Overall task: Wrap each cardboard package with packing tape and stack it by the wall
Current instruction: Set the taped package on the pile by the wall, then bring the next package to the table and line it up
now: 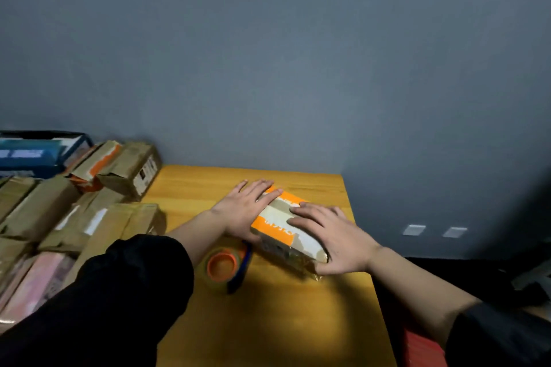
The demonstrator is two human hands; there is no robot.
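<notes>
Nearest to the camera, low in the middle of the frame, one roll of packing tape (224, 267) with an orange core is seen lying on the yellow table (268, 322), just beside the left forearm; it is touched by no hand.

A little farther, at the centre of the frame, one cardboard package (283, 228) lies flat on the table, orange and white on top and already glossy with tape at its near end. The left hand (247, 208) is laid on its left side with straight fingers and the palm down. The right hand (331, 235) is pressed flat over its right end, the fingers spread and only slightly bent; nothing is gripped by either hand.

The package is judged to be light and fairly stiff, but the taped skin is probably slippery. It is best taken by the two long sides, where the edges give a firm hold.

Farther, at the left edge of the frame, a pile of packages (74, 205) is stacked by the grey wall (298, 68). At least eight are counted; an exact number cannot be told. One blue box (35, 155) lies behind them.
</notes>
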